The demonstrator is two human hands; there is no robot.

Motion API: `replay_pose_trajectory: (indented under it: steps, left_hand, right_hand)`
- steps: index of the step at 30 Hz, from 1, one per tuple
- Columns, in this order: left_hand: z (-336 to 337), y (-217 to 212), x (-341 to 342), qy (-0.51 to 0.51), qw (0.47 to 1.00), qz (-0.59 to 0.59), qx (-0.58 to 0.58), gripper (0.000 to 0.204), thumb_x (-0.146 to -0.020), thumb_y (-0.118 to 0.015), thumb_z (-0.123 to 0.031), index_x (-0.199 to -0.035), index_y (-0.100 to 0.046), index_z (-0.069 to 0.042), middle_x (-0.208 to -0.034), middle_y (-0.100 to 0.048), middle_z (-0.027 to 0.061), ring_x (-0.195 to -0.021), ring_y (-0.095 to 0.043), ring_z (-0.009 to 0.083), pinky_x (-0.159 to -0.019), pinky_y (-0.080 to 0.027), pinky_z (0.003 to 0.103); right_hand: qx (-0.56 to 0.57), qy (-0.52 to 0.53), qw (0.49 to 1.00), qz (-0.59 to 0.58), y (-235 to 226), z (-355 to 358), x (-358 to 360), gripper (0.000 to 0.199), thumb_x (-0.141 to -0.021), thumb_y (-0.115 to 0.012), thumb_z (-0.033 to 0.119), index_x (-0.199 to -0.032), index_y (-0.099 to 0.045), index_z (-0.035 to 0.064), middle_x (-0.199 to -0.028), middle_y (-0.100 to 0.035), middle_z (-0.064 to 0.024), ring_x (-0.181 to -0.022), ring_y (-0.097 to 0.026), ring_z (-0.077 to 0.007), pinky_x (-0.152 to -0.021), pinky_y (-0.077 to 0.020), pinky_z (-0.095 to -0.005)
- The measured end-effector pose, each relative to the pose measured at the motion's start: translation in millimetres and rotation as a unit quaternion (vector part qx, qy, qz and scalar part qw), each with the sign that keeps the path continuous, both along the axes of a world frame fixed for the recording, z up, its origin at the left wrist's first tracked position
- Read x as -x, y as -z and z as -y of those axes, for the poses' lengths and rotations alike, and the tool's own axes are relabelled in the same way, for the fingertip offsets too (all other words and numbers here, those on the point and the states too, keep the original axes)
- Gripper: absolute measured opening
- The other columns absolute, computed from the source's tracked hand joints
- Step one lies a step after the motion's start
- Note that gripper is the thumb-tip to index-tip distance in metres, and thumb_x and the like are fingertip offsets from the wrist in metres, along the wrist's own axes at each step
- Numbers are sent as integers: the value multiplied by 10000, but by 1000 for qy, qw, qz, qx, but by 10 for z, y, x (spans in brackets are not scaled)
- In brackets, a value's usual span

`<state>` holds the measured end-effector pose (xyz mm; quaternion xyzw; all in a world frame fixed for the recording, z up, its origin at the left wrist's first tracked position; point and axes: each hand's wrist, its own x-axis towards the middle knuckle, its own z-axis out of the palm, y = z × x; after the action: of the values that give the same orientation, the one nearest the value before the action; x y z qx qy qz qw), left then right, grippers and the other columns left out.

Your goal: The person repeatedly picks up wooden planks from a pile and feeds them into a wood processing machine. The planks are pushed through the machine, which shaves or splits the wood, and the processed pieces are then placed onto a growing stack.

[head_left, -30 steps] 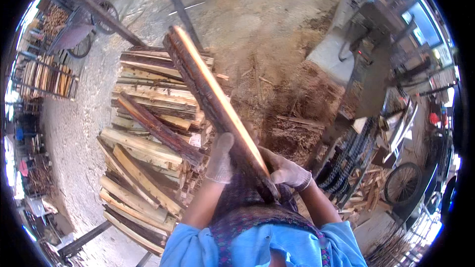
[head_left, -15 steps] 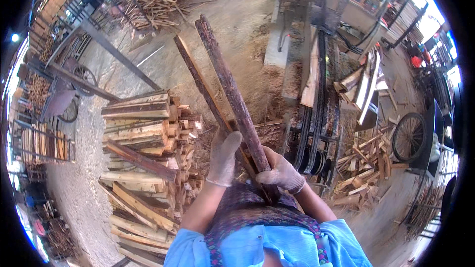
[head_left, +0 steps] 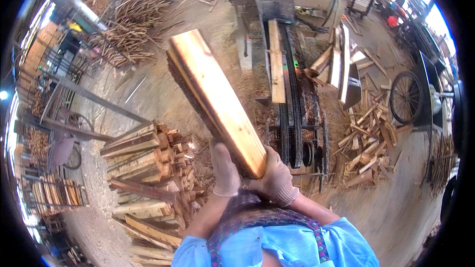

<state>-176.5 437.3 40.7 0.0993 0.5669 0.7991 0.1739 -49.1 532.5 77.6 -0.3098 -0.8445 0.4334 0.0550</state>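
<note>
Two long wooden slabs [head_left: 222,99] lie pressed together and tilt away from my body, a pale sawn face on top and dark bark along the left edge. My right hand [head_left: 274,178], in a pale knit glove, grips their near end from the right, its fingers partly hidden below. My left hand [head_left: 225,170], gloved too, lies along the lower left edge, thumb side up; its fingers are mostly hidden by the wood. Beyond the slabs, a sawn piece of wood [head_left: 276,64] rests on a machine with dark parallel chain rails [head_left: 292,118].
A stack of split timber [head_left: 143,168] stands close on my left. Offcuts [head_left: 368,148] are heaped at right beside a spoked wheel [head_left: 406,97]. Pale slabs [head_left: 339,62] lean right of the rails. Thin sticks [head_left: 128,24] are piled far left. A metal bar [head_left: 99,96] crosses at left.
The slabs were spread in a narrow V with bark showing; now they are together, with a broad sawn face upward. My right hand has shifted to their near end. The view has turned right.
</note>
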Motion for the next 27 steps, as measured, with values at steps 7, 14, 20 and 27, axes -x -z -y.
replay_pose_trajectory:
  steps: [7, 14, 20, 27]
  left_hand:
    - [-378, -363, -116, 146, 988, 4, 53, 662, -908, -777, -54, -1475, -442, 17, -1306, -618, 126, -1165, -635, 210, -1021, -550, 372]
    - [-947, -285, -149, 275, 913, -267, 139, 973, -985, -759, -489, -1618, -296, 87, -1587, -466, 291, -1417, -534, 350, -1218, -396, 438]
    - [95, 60, -196, 268, 952, -33, 144, 701, -975, -684, -89, -1585, -397, 103, -1531, -551, 249, -1399, -557, 312, -1194, -424, 391]
    - [1475, 489, -298, 83, 948, 202, 232, 473, -1050, -585, -120, -1481, -484, 44, -1183, -645, 111, -1022, -614, 193, -908, -523, 323]
  right_hand:
    - [197, 5, 974, -110, 37, -346, -447, 1190, -706, -962, 426, -1594, -316, -33, -1377, -638, -266, -1308, -638, -366, -1097, -526, -469]
    - [222, 203, 929, -215, 368, -780, -372, 625, -1004, -730, 437, -1387, -600, -39, -1140, -750, -136, -1064, -694, -181, -945, -567, -358]
    - [88, 222, 964, -115, 647, -2015, 145, 620, -973, -699, 499, -1167, -698, -90, -887, -754, -167, -822, -724, -228, -760, -577, -402]
    - [-26, 128, 991, 21, 1524, -3495, 1583, 829, -936, -640, 694, -1054, -753, -118, -964, -765, -310, -935, -767, -407, -812, -575, -470]
